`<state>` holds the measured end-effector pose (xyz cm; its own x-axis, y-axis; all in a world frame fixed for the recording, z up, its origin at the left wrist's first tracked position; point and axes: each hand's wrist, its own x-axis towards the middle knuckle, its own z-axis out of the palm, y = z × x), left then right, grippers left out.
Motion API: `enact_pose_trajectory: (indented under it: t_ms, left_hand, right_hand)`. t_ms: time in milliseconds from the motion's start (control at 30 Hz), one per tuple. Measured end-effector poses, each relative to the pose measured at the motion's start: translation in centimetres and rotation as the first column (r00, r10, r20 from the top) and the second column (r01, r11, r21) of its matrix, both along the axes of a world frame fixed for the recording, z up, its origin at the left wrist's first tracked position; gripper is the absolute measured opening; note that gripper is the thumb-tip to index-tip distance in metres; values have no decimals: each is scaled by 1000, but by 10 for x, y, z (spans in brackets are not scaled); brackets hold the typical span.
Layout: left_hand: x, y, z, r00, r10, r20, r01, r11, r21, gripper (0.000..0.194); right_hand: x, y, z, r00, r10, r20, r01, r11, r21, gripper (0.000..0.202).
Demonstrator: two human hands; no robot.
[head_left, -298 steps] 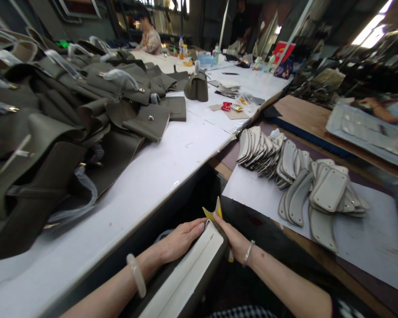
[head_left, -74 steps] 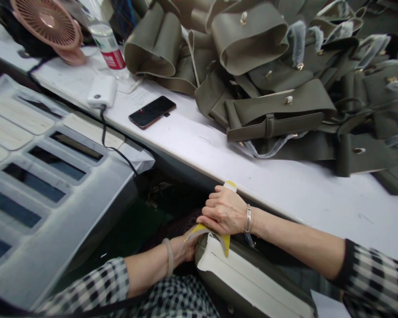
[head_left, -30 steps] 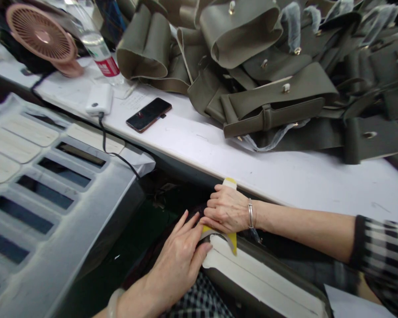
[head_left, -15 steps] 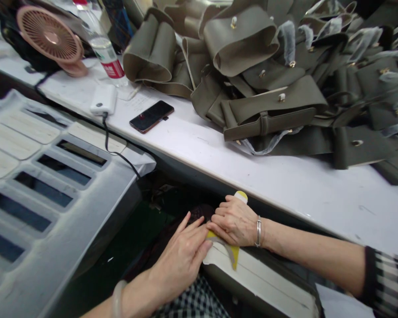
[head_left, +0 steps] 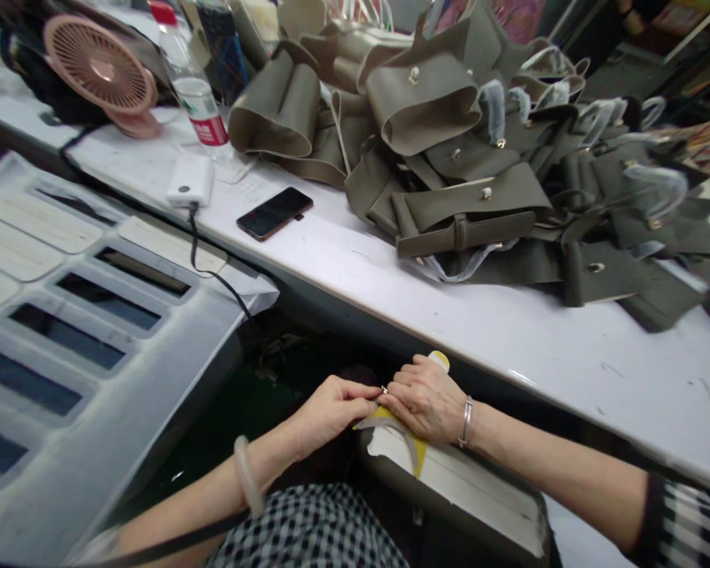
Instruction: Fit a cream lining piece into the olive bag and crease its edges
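A dark olive bag piece with a pale, flat top face [head_left: 479, 493] lies in front of my body. Over its far end, my right hand [head_left: 429, 398] is closed around a yellow and white tool [head_left: 419, 456]; a curved yellow-edged part shows below the fingers and a rounded end sticks out above them. My left hand [head_left: 337, 406] is pinched at the right hand's fingertips, on a small metal piece [head_left: 384, 390]. What else lies between the fingers is hidden.
Olive bags [head_left: 467, 205] are heaped on the white table [head_left: 343, 260]. A phone [head_left: 275, 213], a white power bank [head_left: 190, 181], a bottle [head_left: 204, 118] and a pink fan [head_left: 103, 71] stand or lie at its left. A grey plastic crate [head_left: 171, 379] is at left.
My left hand has lifted off the pale piece and its spread fingers have closed into a pinch beside my right hand. The right hand keeps its grip. The view has shifted slightly.
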<state>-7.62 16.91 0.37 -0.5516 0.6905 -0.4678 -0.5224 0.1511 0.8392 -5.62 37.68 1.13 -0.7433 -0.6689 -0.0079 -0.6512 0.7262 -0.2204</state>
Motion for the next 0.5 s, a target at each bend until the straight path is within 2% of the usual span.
enact_pose_trajectory:
  t_ms: [167, 333, 500]
  left_hand:
    - [-4, -1, 6, 998, 12, 61, -9, 999, -38, 38]
    - [-3, 0, 1, 989, 45, 138, -39, 998, -47, 44]
    - [0, 2, -2, 993, 59, 103, -52, 997, -65, 39]
  right_hand:
    - [3, 3, 1, 1000, -11, 8, 12, 1000, -24, 47]
    - [11, 10, -2, 997, -72, -13, 72, 997, -33, 47]
    - [19, 18, 1, 994, -108, 17, 109, 993, -50, 48]
